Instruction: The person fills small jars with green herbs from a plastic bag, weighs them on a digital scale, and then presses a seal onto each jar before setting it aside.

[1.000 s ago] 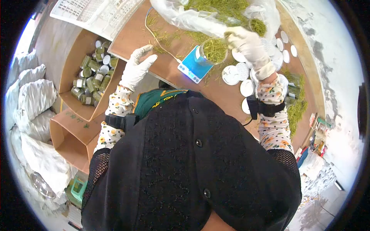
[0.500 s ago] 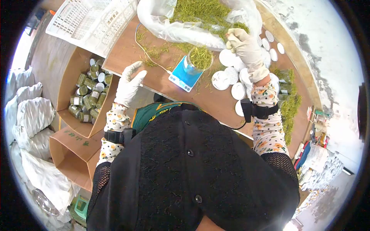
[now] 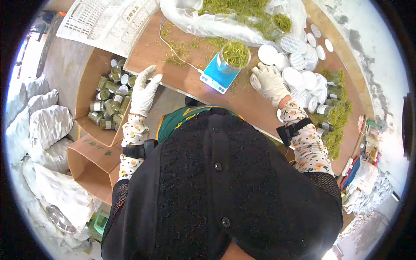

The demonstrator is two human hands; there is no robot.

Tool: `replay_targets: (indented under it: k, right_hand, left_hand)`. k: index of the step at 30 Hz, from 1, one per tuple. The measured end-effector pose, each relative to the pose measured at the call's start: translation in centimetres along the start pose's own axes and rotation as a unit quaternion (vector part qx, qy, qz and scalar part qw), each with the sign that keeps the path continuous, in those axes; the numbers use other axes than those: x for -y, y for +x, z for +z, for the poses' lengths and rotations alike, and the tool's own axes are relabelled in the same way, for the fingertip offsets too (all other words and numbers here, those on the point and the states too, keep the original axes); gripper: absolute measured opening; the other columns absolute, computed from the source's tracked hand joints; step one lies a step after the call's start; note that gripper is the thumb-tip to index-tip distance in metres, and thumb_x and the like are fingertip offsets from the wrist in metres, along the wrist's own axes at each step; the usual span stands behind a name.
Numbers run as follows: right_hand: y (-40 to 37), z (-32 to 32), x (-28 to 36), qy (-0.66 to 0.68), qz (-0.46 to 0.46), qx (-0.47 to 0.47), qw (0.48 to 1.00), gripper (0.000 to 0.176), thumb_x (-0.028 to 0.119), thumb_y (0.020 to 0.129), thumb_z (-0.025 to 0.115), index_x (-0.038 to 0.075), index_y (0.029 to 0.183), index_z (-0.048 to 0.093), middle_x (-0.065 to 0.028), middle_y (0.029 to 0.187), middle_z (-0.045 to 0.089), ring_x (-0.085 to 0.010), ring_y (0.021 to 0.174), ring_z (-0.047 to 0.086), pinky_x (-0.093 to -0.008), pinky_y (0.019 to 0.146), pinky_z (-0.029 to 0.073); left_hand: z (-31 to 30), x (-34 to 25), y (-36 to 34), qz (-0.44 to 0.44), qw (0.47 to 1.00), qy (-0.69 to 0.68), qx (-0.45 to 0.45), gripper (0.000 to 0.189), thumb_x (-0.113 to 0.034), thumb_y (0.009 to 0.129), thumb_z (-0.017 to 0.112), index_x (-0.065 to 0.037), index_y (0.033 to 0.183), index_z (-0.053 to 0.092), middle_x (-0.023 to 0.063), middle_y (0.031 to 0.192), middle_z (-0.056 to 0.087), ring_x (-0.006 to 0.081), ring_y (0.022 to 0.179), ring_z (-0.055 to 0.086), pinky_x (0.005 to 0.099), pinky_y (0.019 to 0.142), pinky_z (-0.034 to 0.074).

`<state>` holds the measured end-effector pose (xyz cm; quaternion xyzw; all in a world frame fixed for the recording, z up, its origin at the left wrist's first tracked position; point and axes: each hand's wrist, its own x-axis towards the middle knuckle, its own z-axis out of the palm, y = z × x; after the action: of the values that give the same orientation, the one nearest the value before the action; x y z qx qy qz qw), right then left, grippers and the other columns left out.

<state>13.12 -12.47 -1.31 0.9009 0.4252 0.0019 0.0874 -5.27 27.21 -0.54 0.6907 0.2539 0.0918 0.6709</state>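
My left hand (image 3: pixel 145 92), in a white glove, hovers by the table's left edge, fingers and thumb apart with nothing between them. A clear jar (image 3: pixel 234 55) of green dried strands stands upright on a small blue scale (image 3: pixel 211 79). To the right of the scale is my right hand (image 3: pixel 269 86), also gloved, close to the white round lids (image 3: pixel 292 76). Its fingers are curled together, and whatever they may hold is hidden. Behind the scale lies a clear plastic bag (image 3: pixel 225 27) heaped with green strands (image 3: pixel 236 6); a second clear container (image 3: pixel 281 27) rests at its right side.
Filled jars (image 3: pixel 326 109) lie among loose strands at the table's right. On my left, a cardboard box (image 3: pixel 89 80) holds several filled jars, below a white plastic crate (image 3: pixel 110 26). Another cardboard box (image 3: pixel 93 162) stands nearer me, beside white sacks (image 3: pixel 47 125).
My right hand has come down from the bag's edge to beside the scale and lids. My left hand stays near the table edge. The whole view has shifted slightly.
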Motion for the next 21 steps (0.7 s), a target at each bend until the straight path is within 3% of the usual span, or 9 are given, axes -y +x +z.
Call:
replay_targets:
  k: [2,6,8,10,13,16,18,21]
  right_hand:
    - [0.5,-1.7,0.7,0.067,0.036,0.007,0.997,0.027,0.028,0.088,0.059,0.012,0.110,0.059,-0.0137,0.119,0.059,-0.0344,0.102,0.060,-0.0455,0.083,0.049]
    - [0.8,-1.9,-1.2,0.126,0.048,-0.118,0.984,0.023,0.021,0.088,0.055,0.006,0.105,0.059,-0.0177,0.103,0.061,-0.0384,0.094,0.060,-0.0504,0.081,0.048]
    - [1.3,-7.1,-1.2,0.102,0.114,0.049,0.987,0.025,0.022,0.088,0.055,0.005,0.106,0.058,-0.0205,0.106,0.061,-0.0400,0.098,0.060,-0.0498,0.084,0.048]
    - [1.0,-4.3,-3.8,0.149,0.220,0.039,0.963,0.032,0.025,0.086,0.057,0.002,0.108,0.057,-0.0251,0.110,0.060,-0.0421,0.104,0.060,-0.0485,0.089,0.048]
    - [0.4,-4.1,-5.9,0.182,0.207,0.034,0.961,0.039,0.030,0.084,0.060,0.000,0.109,0.055,-0.0261,0.113,0.059,-0.0428,0.104,0.060,-0.0486,0.089,0.049]
    - [-0.5,-3.9,-6.0,0.172,0.218,0.028,0.960,0.043,0.031,0.083,0.060,-0.001,0.111,0.054,-0.0258,0.111,0.060,-0.0441,0.100,0.061,-0.0498,0.088,0.049]
    - [-1.6,-5.1,-5.4,0.178,0.248,0.025,0.952,0.041,0.031,0.082,0.060,-0.001,0.107,0.057,-0.0252,0.110,0.061,-0.0442,0.099,0.061,-0.0506,0.087,0.049]
    - [-2.5,-5.9,-4.8,0.182,0.270,0.099,0.940,0.037,0.033,0.081,0.061,0.000,0.099,0.060,-0.0233,0.105,0.061,-0.0421,0.098,0.061,-0.0499,0.086,0.049]
  left_hand:
    - [0.1,-0.4,-0.1,0.014,0.999,0.028,0.008,0.049,-0.016,0.087,0.074,-0.001,0.130,0.056,0.0102,0.128,0.059,0.0158,0.118,0.053,0.0295,0.101,0.042]
    - [0.2,-0.1,0.2,0.026,0.999,0.042,0.011,0.048,-0.018,0.087,0.074,-0.002,0.129,0.057,0.0095,0.127,0.060,0.0160,0.118,0.053,0.0302,0.100,0.042]
    - [0.3,0.6,0.3,0.041,0.998,0.050,0.016,0.048,-0.018,0.086,0.075,-0.002,0.128,0.058,0.0101,0.126,0.060,0.0173,0.116,0.055,0.0309,0.099,0.043]
    - [0.7,0.5,0.8,0.074,0.995,0.068,0.018,0.047,-0.018,0.085,0.075,-0.002,0.126,0.059,0.0120,0.123,0.062,0.0199,0.114,0.057,0.0321,0.097,0.045]
    - [1.6,0.1,5.0,0.220,0.906,0.356,0.063,0.043,-0.023,0.084,0.073,-0.005,0.121,0.061,0.0147,0.119,0.062,0.0275,0.112,0.059,0.0366,0.096,0.047]
    - [4.9,-1.0,8.8,0.197,0.864,0.452,0.100,0.041,-0.029,0.084,0.068,-0.007,0.118,0.063,0.0150,0.116,0.062,0.0331,0.112,0.058,0.0414,0.096,0.047]
    - [7.2,-1.6,10.0,0.206,0.875,0.412,0.148,0.040,-0.027,0.085,0.067,-0.004,0.119,0.063,0.0166,0.118,0.062,0.0328,0.113,0.058,0.0400,0.099,0.045]
    - [10.3,-2.0,11.9,0.258,0.862,0.394,0.185,0.040,-0.029,0.088,0.065,-0.004,0.120,0.063,0.0165,0.120,0.061,0.0322,0.114,0.057,0.0391,0.101,0.043]
